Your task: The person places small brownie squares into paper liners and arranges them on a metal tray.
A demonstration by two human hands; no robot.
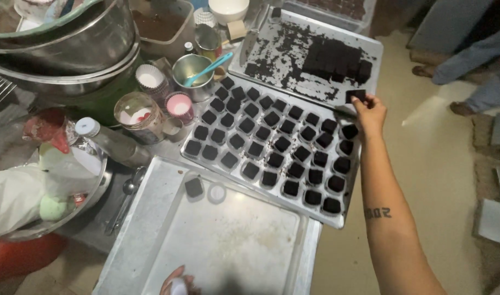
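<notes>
Landmark: middle baking tray [195, 158], rows of dark brownie squares in paper cups.

Right hand [368, 112]: at the tray's far right corner, fingers pinched on one brownie square [359, 95].

Cut brownie slab [337, 59]: on the crumb-strewn tray [250, 68] just beyond.

Left hand [176, 283]: at the near edge of the empty tray [228, 240] in front of the landmark, fingers closed around a small white object [179, 286].

Steel cup with turquoise spatula [206, 70]: left of the landmark's far end.
</notes>
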